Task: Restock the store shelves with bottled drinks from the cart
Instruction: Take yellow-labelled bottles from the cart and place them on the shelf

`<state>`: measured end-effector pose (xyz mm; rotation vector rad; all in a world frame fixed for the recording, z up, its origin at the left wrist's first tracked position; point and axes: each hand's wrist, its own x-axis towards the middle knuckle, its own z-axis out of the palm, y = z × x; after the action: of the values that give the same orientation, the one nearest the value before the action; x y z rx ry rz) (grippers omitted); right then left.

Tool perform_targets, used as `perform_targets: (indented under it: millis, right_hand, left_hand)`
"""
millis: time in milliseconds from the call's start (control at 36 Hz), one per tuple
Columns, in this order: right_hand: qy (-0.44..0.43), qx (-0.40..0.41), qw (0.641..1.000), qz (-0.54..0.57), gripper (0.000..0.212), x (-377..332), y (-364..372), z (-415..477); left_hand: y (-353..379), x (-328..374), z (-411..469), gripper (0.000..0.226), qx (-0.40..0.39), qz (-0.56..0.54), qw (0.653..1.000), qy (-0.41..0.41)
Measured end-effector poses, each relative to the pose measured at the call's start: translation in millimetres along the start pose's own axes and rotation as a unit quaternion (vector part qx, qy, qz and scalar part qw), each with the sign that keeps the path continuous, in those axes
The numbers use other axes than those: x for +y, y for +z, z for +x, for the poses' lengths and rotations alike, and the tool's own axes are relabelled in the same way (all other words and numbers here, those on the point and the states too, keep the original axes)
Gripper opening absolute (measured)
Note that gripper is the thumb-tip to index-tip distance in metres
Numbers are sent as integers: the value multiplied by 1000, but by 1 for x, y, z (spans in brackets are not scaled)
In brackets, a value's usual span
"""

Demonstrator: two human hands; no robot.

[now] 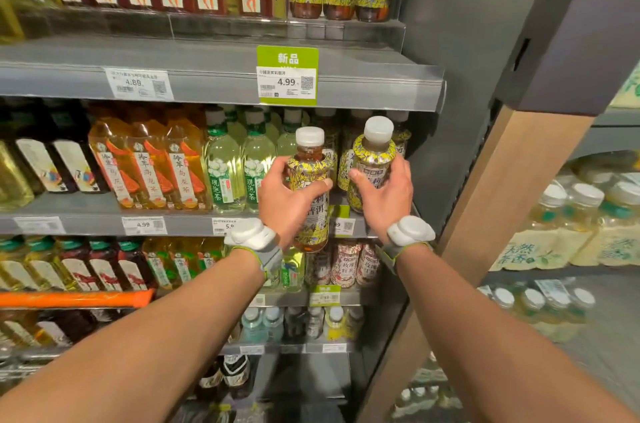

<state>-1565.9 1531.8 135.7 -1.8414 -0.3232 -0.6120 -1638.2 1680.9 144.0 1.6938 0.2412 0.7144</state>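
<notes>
Bottled drinks point(309, 169), two with yellow patterned labels, carried one per hand in front of the middle shelf point(104, 224). Nearest, white wrist bands point(252, 232) on both forearms. Left hand point(287, 206) wrapped round the left bottle point(311, 214) at mid-label, thumb across the front, fingers curled behind; kept upright and low, base under the shelf lip, probably second in line. Right hand point(386, 197) clasped round the right bottle point(375, 154) below its shoulder, slightly tilted and held higher, likely to clear the lip and go in first. Beyond, matching bottles point(344, 159) standing at the right end of that shelf, above a green price tag point(341, 220); likely the row being filled. Cart out of view
</notes>
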Motion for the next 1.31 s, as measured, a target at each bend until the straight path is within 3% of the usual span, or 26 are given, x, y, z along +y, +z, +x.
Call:
perform_targets:
  millis: [83,194,361,528,1000,1194,1306]
  right_hand:
    - [-3,-13,1000,-9,59,6,5,5]
    - [20,-46,998,-36,71,13,12,8]
    - [66,-25,997,-44,71,18,24,20]
    - [101,-30,993,-49,78,29,30,16]
    - [119,-8,977,-175,65,47,43,-2]
    - [139,12,975,-172,67,44,52,4]
    - [118,34,980,-157,53,47,53,-4]
  left_hand:
    - [-1,-3,2,46,-4,-4,1000,-5]
    - [1,-6,6,48,-16,-5,1000,-7]
    - [6,-5,12,55,-27,-13,1000,-3]
    - [13,-5,16,47,-32,-14,999,9]
    - [15,-17,22,49,-38,-63,997,2]
    - [10,-20,25,55,-43,-64,997,-7]
    - [8,-19,26,56,-40,-60,997,-12]
